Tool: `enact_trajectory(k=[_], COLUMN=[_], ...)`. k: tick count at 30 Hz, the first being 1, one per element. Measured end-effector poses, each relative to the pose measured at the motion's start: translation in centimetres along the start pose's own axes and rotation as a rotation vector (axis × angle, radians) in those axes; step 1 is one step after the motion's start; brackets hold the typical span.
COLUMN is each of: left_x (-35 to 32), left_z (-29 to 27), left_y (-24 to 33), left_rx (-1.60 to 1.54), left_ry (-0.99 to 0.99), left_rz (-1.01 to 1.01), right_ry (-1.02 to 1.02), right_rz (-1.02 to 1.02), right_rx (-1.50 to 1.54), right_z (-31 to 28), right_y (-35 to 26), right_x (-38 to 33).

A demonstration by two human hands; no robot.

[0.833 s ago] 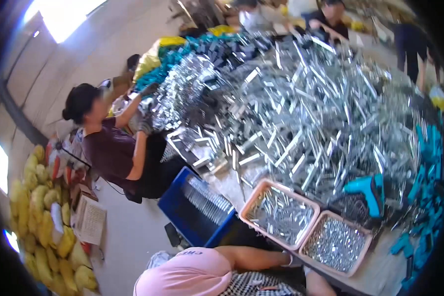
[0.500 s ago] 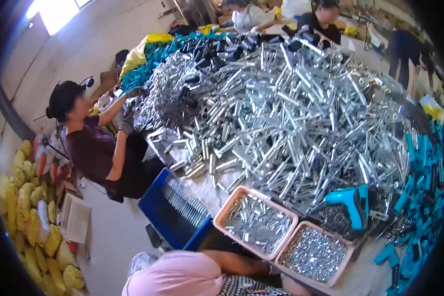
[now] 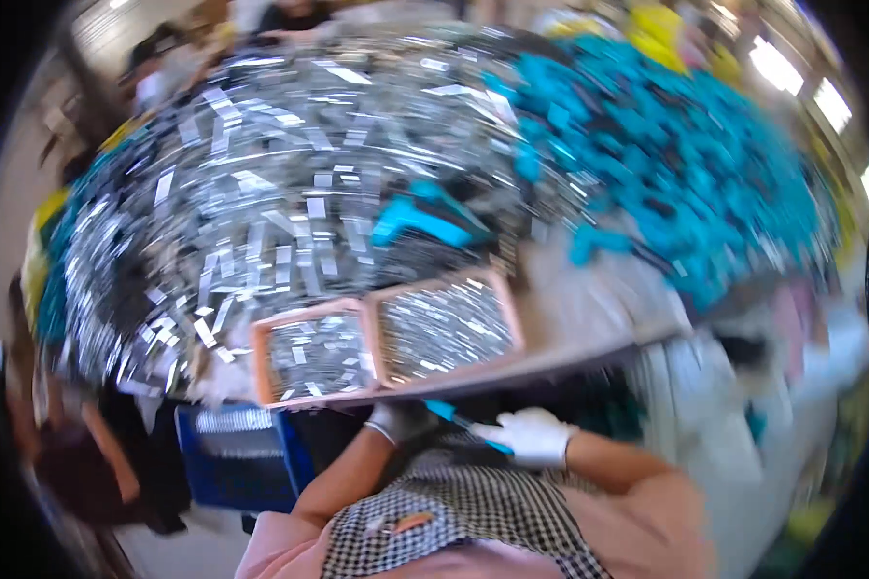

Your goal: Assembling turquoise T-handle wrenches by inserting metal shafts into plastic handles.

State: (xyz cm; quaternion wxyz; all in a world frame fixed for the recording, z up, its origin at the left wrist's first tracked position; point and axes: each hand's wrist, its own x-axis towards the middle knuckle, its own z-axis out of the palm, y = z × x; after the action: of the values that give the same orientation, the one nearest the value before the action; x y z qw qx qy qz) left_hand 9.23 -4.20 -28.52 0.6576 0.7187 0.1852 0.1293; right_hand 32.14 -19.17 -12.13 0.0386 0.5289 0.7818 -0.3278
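In a white glove, my right hand (image 3: 529, 436) is closed around a slim teal-and-dark piece (image 3: 442, 410), just below the table's near edge. That piece reaches toward my left hand (image 3: 401, 423), which wears a greyish glove. Blur and shadow hide the left fingers, so I cannot tell whether they grip it. Beyond the hands, two pink trays (image 3: 388, 382) stand side by side on the edge, full of small shiny metal parts. A teal pistol-shaped tool body (image 3: 425, 217) lies on the metal heap behind them.
A large heap of shiny metal pieces (image 3: 290, 183) covers the table's left and middle. Teal tool bodies (image 3: 661, 164) pile up at right. A blue crate (image 3: 232, 454) stands below the edge at left, near a person in a dark shirt (image 3: 77, 454). Others are at the far side.
My view has swung right, so the table and trays appear farther left. Both my hands and the teal-and-dark piece are now visible. The picture is blurred by motion.
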Motion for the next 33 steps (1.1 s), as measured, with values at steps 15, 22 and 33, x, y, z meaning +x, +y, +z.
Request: enact_trajectory(k=[15,22,33], left_x=[5.7,5.5,2.8], left_z=[11.9,10.1,7.7], left_y=[14.6,10.8,11.7], left_rx=[0.023,0.028,0.506], left_ry=[-0.431,-0.209,-0.212], left_rz=[-0.316,-0.454,-0.34], right_ry=[0.848,0.594,0.929], right_rz=[0.684,1.314,1.474], right_rx=[1.452,0.723,0.634], right_z=[3.0,6.9,27.2], right_y=[-0.2,3.8,27.3], right_x=[-32.1,-34.0,-25.0])
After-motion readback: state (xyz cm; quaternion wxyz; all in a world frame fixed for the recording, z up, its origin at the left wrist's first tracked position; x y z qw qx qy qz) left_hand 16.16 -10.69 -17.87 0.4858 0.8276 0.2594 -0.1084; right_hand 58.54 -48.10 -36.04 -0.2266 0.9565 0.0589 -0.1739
